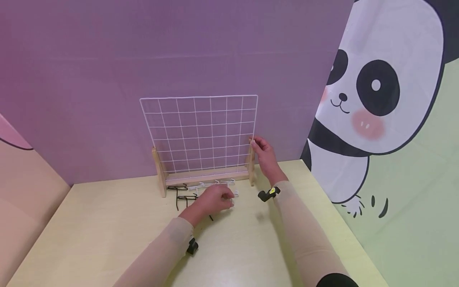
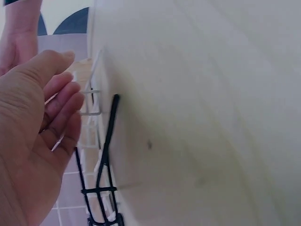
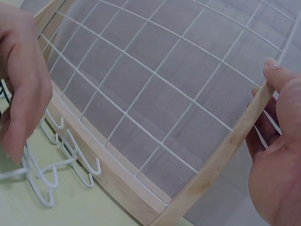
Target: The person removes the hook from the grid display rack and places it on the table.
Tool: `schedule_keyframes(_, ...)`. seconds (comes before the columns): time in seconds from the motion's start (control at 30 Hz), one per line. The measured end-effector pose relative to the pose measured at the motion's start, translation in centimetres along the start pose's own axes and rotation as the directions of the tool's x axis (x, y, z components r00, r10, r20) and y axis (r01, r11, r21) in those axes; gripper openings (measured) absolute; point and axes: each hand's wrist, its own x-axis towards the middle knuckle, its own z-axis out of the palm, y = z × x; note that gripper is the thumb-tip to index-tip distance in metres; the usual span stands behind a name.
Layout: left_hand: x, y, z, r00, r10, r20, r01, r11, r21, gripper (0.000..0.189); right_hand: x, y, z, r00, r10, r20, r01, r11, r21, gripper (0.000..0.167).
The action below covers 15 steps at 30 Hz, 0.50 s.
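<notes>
A white wire grid panel (image 1: 202, 133) stands upright in a wooden stand (image 1: 208, 174) at the back of the table. My right hand (image 1: 266, 156) grips the rack's right side, where the grid's edge meets the top of the wooden post (image 3: 221, 157); the thumb is in front and the fingers are behind. Over the hooks in front of the stand hovers my left hand (image 1: 215, 199), its fingers loosely bent with nothing visible between them. White wire hooks (image 3: 75, 157) lie below and beside its fingertips. Black wire hooks (image 1: 186, 197) lie to its left, partly covered by the hand.
The pale wooden table (image 1: 107, 231) extends in front of the rack. A purple backdrop (image 1: 201, 59) hangs close behind it. To the right stands a panel with a panda picture (image 1: 376, 119).
</notes>
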Motion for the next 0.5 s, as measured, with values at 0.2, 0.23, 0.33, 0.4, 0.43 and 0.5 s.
schedule_keyframes(0.2,-1.0,0.2,-1.2,1.000,0.001,-0.011,-0.002,1.000,-0.004,0.029,0.0,-0.2,-0.3,1.000,0.007,0.006,-0.007,0.999,-0.033,0.036)
schedule_keyframes(0.23,-1.2,0.2,-1.5,1.000,0.011,-0.019,-0.012,1.000,-0.007,0.030,-0.1,-0.3,-0.4,1.000,0.005,0.006,-0.004,0.999,-0.048,0.037)
schedule_keyframes(0.33,-2.1,0.3,-2.6,0.999,0.023,-0.034,-0.024,0.999,-0.030,0.035,-0.4,-0.5,-0.7,1.000,-0.012,0.014,0.014,0.993,-0.118,0.039)
schedule_keyframes(0.4,-2.9,0.1,-3.4,0.999,0.014,-0.047,-0.016,0.999,-0.031,0.037,-0.9,-0.5,-1.0,1.000,-0.021,0.023,0.024,0.986,-0.165,0.044)
schedule_keyframes(0.43,-3.4,-0.1,-3.9,0.998,0.013,-0.056,-0.014,1.000,-0.027,0.038,-1.1,-0.5,-1.2,0.999,-0.024,0.027,0.029,0.982,-0.188,0.046)
schedule_keyframes(0.5,-4.3,-0.6,-4.8,0.997,-0.007,-0.078,0.006,1.000,-0.014,0.040,-1.7,-0.3,-1.8,0.999,-0.028,0.028,0.034,0.972,-0.232,0.051)
